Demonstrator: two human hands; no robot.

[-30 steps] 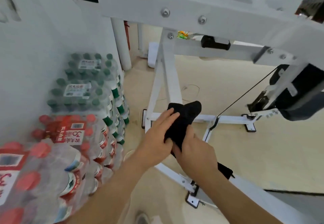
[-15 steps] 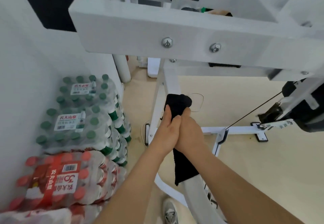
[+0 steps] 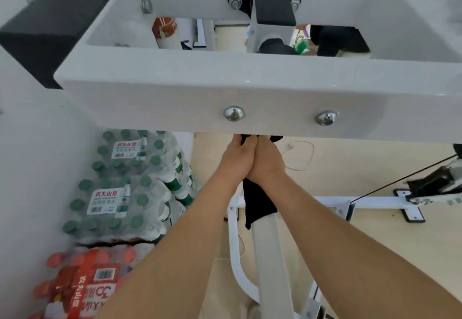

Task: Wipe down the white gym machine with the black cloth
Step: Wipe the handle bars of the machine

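Note:
A white gym machine fills the head view, its thick cross beam (image 3: 250, 99) with two bolts running across the upper middle. Below it a slanted white post (image 3: 268, 256) rises from the floor frame. A black cloth (image 3: 257, 201) is wrapped around that post. My left hand (image 3: 237, 158) and my right hand (image 3: 267, 161) both grip the cloth around the post, pressed side by side just under the beam. The fingertips and the cloth's top end are hidden behind the beam's lower edge. A loose tail of cloth hangs below my hands.
Shrink-wrapped packs of green-capped water bottles (image 3: 130, 183) and red-capped bottles (image 3: 82, 286) are stacked against the white wall at left. A black cable (image 3: 400, 181) and black pulley fitting (image 3: 435, 186) stand at right over the beige floor. A black pad (image 3: 50, 24) sits upper left.
Both hands have slid the cloth up the slanted post, from near the base frame to just under the cross beam. My view has risen, so the beam looks closer.

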